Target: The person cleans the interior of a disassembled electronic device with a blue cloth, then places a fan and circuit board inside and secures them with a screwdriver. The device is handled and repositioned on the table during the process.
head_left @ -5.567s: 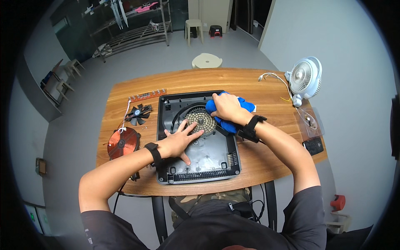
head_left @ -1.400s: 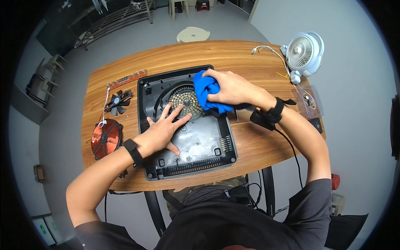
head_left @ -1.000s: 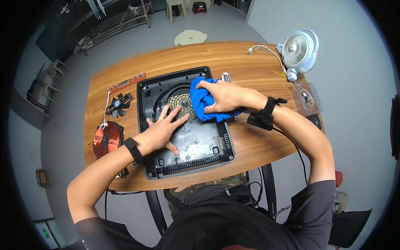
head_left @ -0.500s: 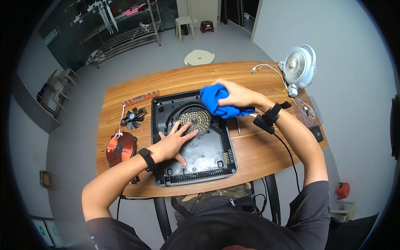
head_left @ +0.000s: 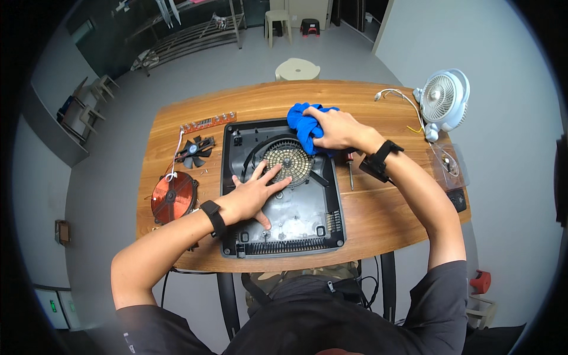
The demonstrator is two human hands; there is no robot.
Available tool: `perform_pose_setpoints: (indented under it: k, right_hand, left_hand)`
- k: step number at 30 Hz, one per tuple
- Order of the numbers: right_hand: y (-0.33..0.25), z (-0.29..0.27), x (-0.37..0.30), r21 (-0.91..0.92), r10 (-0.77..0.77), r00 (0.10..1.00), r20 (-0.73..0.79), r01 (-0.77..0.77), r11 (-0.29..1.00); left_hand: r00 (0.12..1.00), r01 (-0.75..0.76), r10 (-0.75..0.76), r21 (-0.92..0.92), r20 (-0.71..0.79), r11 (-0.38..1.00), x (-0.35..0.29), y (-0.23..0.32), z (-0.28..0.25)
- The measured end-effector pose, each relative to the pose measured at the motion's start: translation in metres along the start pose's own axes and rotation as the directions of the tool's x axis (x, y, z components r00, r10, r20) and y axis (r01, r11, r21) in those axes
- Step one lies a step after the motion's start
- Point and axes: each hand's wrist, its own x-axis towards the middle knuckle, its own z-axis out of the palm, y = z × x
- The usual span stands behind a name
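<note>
A black plastic appliance housing (head_left: 302, 207), which looks like an induction cooker's base, lies open side up on the wooden table. My left hand (head_left: 251, 198) rests on it with fingers spread, the fingertips reaching over the round vent grille (head_left: 299, 158). At the housing's far right corner my right hand (head_left: 342, 130) grips a bunched blue cloth (head_left: 305, 125), pressed against the rim there. The cloth hides that corner and the fingertips under it. Just below the right hand, beside the housing, lies a screwdriver (head_left: 351, 173).
Left of the housing are a copper-red coil (head_left: 168, 200), a black fan blade (head_left: 194, 152), a narrow circuit board (head_left: 207, 122) and small screws. A white desk fan (head_left: 439, 99) stands at the far right, near a clear plastic bag (head_left: 452, 168). A stool (head_left: 297, 69) stands beyond the table.
My right hand has shifted slightly with the blue cloth at the far right corner, and more of the screwdriver shows. My left hand stays spread on the housing. The whole view has shifted a little.
</note>
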Motion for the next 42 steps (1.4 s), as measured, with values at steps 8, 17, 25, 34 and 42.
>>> perform_pose_setpoints:
  k: [8, 17, 25, 34, 42]
  right_hand:
    - [0.025, -0.024, 0.029, 0.311, -0.129, 0.985, 0.114, 0.088, 0.946]
    - [-0.064, -0.021, 0.085, 0.103, -0.228, 0.945, 0.236, 0.209, 0.972]
    - [-0.08, -0.007, 0.108, 0.071, -0.186, 0.877, 0.442, 0.173, 0.982]
    - [-0.065, 0.004, 0.111, 0.241, -0.307, 0.899, 0.313, 0.237, 0.941]
    - [-0.12, -0.017, 0.135, 0.083, -0.319, 0.903, 0.287, 0.308, 0.948]
  left_hand:
    - [1.0, -0.018, 0.018, -0.004, -0.013, 1.0, 0.0, -0.004, 0.001]
    - [0.999, -0.036, 0.035, -0.036, -0.023, 0.999, -0.002, -0.011, 0.006]
    - [0.998, -0.058, 0.056, -0.072, -0.02, 0.996, 0.002, -0.012, 0.008]
    - [0.999, -0.054, 0.053, -0.06, -0.009, 0.997, 0.001, -0.015, 0.012]
    - [0.997, -0.074, 0.073, -0.046, -0.028, 0.996, 0.002, -0.012, 0.009]
